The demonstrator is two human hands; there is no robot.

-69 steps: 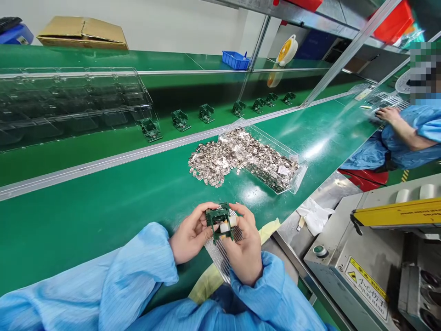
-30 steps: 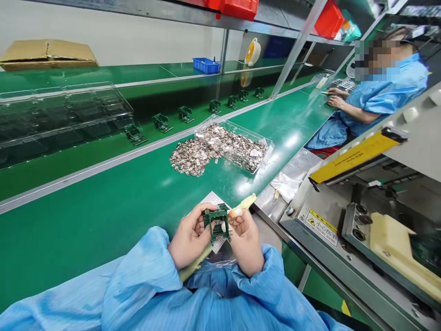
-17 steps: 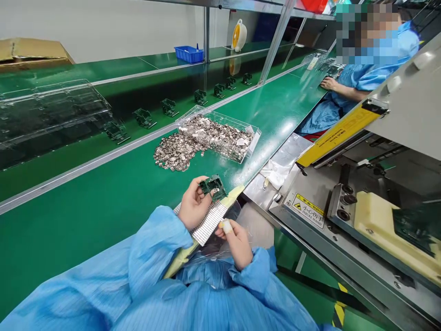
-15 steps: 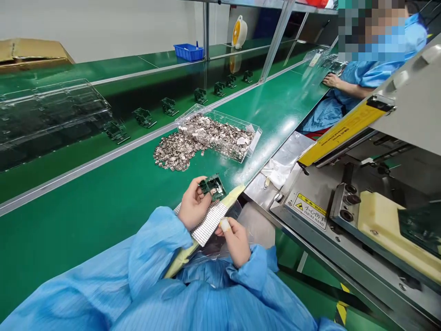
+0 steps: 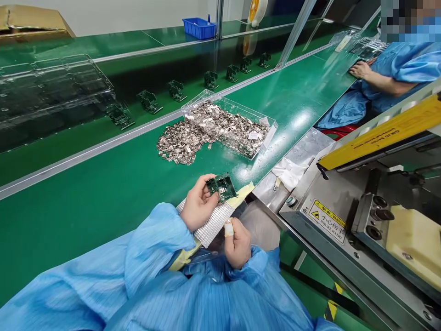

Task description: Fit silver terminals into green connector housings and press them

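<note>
My left hand (image 5: pixel 199 207) grips a dark green plastic frame part (image 5: pixel 223 187) between thumb and fingers, holding it above the bench's near edge. Beneath that hand lies a white ribbed sheet (image 5: pixel 208 230) over yellow material (image 5: pixel 244 194). Just right of the sheet, my right hand (image 5: pixel 238 246) is closed, its thumb wrapped in white tape (image 5: pixel 228 229); whatever its fingertips hold is hidden. Farther up the green bench, a clear tray (image 5: pixel 268 140) full of small silvery metal pieces (image 5: pixel 223 120) stands beside a loose heap (image 5: pixel 179 145) of the same pieces.
Several similar dark frame parts (image 5: pixel 149 101) stand along the bench's back strip. Clear trays (image 5: pixel 55 96) are at left, a blue bin (image 5: pixel 199 28) behind. A machine with a warning label (image 5: pixel 327 220) borders the right side. Another person's hand (image 5: pixel 361 70) works at the far right.
The view has shifted, moving the bench items up and the machine rightward. My right hand has drawn slightly away from the ribbed sheet, its fingers more curled. My left hand keeps the frame part.
</note>
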